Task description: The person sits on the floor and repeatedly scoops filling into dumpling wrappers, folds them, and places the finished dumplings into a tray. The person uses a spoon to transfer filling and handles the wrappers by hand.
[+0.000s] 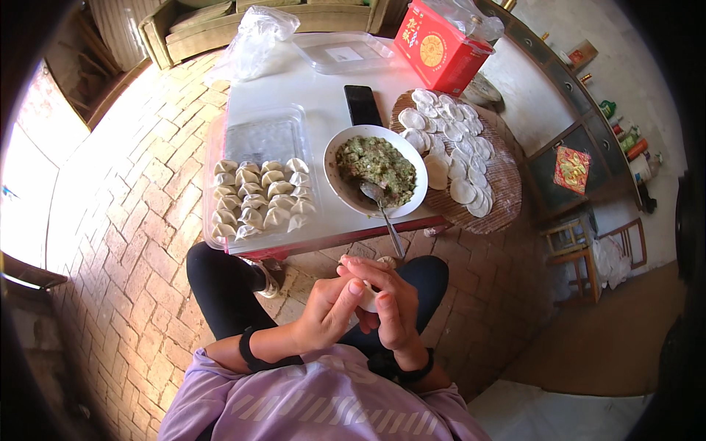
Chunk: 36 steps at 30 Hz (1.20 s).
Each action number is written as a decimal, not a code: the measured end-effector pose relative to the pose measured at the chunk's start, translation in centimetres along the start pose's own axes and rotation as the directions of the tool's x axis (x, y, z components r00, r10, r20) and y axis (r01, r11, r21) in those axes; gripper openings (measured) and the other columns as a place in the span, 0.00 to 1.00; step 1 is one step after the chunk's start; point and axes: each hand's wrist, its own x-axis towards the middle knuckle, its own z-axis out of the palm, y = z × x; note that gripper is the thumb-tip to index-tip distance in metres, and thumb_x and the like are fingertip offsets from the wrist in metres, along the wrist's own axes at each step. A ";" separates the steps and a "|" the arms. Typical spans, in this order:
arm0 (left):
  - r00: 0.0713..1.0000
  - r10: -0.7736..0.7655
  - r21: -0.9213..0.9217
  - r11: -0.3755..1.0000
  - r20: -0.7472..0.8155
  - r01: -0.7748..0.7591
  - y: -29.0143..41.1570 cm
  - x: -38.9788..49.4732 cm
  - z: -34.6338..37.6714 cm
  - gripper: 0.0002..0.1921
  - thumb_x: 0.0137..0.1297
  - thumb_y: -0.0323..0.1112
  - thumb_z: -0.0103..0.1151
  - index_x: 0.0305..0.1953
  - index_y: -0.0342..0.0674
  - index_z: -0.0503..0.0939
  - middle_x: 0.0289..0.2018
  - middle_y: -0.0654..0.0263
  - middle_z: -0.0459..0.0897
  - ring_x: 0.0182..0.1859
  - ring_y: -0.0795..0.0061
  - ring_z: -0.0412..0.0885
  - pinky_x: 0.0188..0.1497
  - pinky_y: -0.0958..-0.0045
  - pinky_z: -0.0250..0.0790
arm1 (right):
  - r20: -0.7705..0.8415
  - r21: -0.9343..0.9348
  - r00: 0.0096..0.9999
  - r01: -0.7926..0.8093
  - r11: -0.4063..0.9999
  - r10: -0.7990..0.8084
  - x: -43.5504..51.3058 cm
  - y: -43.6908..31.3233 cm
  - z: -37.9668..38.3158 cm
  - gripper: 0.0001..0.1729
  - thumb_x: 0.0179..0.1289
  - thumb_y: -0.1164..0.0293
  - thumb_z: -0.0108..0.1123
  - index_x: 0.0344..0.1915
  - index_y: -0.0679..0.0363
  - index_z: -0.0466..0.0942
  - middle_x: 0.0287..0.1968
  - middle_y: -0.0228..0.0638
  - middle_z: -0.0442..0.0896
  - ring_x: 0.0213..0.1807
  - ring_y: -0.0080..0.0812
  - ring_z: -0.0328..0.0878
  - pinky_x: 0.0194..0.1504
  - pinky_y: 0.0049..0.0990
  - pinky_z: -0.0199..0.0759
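Observation:
Above my lap, my left hand (333,308) and my right hand (389,300) are closed together around one pale dumpling (368,300), mostly hidden by the fingers. Beyond them, a white bowl (332,179) of green chopped filling (380,160) stands at the table's near edge. A metal spoon (389,223) rests in it, its handle sticking out over the edge towards me. Left of the bowl, rows of folded dumplings (252,202) fill the near part of a clear plastic tray (300,118). On the right, round dough wrappers (462,191) lie overlapping on a round woven mat (504,184).
A black phone (362,105) lies behind the bowl on the white table (331,91). Farther back are a crumpled plastic bag (259,41), a clear lid (345,53) and a red box (441,49). The mat overhangs the table's right side. A wooden chair (579,275) stands at the right.

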 end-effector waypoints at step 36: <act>0.896 -0.433 -0.180 0.893 -0.098 0.412 -1.8 0.5 -2.5 0.29 0.83 0.59 0.32 0.55 0.37 0.73 0.28 0.66 0.79 0.20 0.77 0.72 0.21 0.81 0.62 | -0.007 0.071 0.968 -0.251 0.965 0.252 1.1 2.7 3.2 0.47 0.78 0.37 0.27 0.77 0.64 0.57 0.72 0.49 0.69 0.71 0.41 0.68 0.71 0.36 0.61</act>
